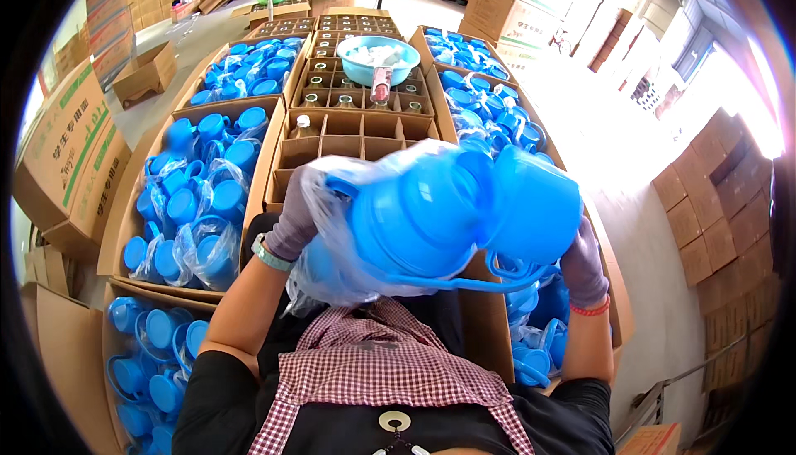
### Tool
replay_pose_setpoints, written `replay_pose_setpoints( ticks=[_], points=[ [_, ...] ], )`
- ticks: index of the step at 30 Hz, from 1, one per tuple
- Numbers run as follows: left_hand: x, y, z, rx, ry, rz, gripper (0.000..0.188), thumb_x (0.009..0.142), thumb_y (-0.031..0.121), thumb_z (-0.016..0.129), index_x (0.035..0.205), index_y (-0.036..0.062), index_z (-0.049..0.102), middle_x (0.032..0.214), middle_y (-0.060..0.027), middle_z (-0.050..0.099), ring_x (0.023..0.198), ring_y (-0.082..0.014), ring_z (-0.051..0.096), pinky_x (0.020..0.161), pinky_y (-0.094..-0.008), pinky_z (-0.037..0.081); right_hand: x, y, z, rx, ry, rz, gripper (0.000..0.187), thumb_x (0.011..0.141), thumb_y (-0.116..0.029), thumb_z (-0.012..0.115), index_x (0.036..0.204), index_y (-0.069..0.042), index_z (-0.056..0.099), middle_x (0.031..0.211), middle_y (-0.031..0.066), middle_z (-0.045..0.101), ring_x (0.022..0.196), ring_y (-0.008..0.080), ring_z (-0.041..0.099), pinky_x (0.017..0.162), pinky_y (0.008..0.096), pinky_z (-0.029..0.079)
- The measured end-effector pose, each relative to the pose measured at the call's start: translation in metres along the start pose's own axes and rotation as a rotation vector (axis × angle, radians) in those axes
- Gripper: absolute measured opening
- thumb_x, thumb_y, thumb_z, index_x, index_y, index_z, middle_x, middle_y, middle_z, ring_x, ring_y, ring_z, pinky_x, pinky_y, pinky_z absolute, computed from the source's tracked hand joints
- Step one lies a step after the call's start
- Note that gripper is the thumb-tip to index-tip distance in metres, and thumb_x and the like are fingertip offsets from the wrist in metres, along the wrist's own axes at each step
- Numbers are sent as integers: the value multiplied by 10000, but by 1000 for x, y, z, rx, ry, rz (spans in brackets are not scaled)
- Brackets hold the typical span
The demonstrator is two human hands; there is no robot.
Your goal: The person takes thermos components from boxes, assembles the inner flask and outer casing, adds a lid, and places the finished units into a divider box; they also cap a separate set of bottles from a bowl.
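Your checked apron (398, 372) lies closest, below and between your two grips, with a round pendant (394, 421) hanging under its upper edge. Your left grip (292, 221), gloved in grey, is clamped on the left jug (414, 214) through a clear bag (322, 272); your fingertips are hidden behind it. Your right grip (585, 262), also gloved, holds the far end of the right jug (535, 198), its fingers mostly out of sight. Both blue jugs are off the cartons, tilted on their sides and touching end to end between your grips, their handles low and toward you.

Just beyond your grips is a divided carton (280, 175) with a bottle (303, 126) in one compartment; farther out, a pale blue basin (358, 71) sits over more dividers. Left of your left grip, a carton holds packed jugs (184, 206), some in plastic. Under your right grip lie stacked jugs (531, 360). A watch (272, 256) circles your left wrist, a red band (590, 309) your right.
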State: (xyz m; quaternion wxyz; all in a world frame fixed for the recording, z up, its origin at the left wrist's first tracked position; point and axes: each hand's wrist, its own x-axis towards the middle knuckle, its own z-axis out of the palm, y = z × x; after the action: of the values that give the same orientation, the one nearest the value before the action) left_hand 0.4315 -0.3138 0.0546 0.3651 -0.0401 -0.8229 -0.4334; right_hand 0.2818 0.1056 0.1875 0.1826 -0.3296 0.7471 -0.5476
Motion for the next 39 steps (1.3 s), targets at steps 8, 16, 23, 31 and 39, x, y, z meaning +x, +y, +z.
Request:
replay_pose_setpoints(
  ticks=[8,16,23,31,39],
  points=[
    [15,-44,59,-1365,-366,-547,476,1060,278,611,1451,20,527,1388,-159,627,1189,-220,661,994,-394,595,0,40,67,-333,-198,-581,607,773,-217,891,1286,-178,569,1422,276,492,1272,480,521,1006,538,483],
    [-43,-72,99,-1387,-102,-1056,463,1055,320,614,1409,32,543,1314,-129,668,1118,-221,689,917,-363,616,58,58,125,-380,-216,-803,837,569,-446,979,1238,-237,521,1471,83,551,1567,468,190,1214,724,16],
    [-3,-32,7,-600,385,-538,524,963,113,491,1481,37,468,1342,-87,597,1233,-220,582,1066,-378,470,110,77,121,-289,-212,-683,798,588,-620,871,1162,-126,618,1201,73,677,1532,445,292,1238,662,44],
    [128,-128,76,-766,-265,-573,350,998,397,703,1174,99,647,1288,-65,655,1104,-128,598,963,-277,499,173,92,125,180,-139,-497,897,560,-444,980,1267,-90,556,1248,130,618,1356,352,533,1081,545,457],
    [64,-147,50,-829,-7,-750,306,1012,390,677,1156,130,602,1257,-89,651,1080,-161,613,956,-303,535,339,284,135,-939,413,-285,620,659,-383,895,1135,-107,608,1148,179,631,1124,385,580,950,534,445]
  ],
)
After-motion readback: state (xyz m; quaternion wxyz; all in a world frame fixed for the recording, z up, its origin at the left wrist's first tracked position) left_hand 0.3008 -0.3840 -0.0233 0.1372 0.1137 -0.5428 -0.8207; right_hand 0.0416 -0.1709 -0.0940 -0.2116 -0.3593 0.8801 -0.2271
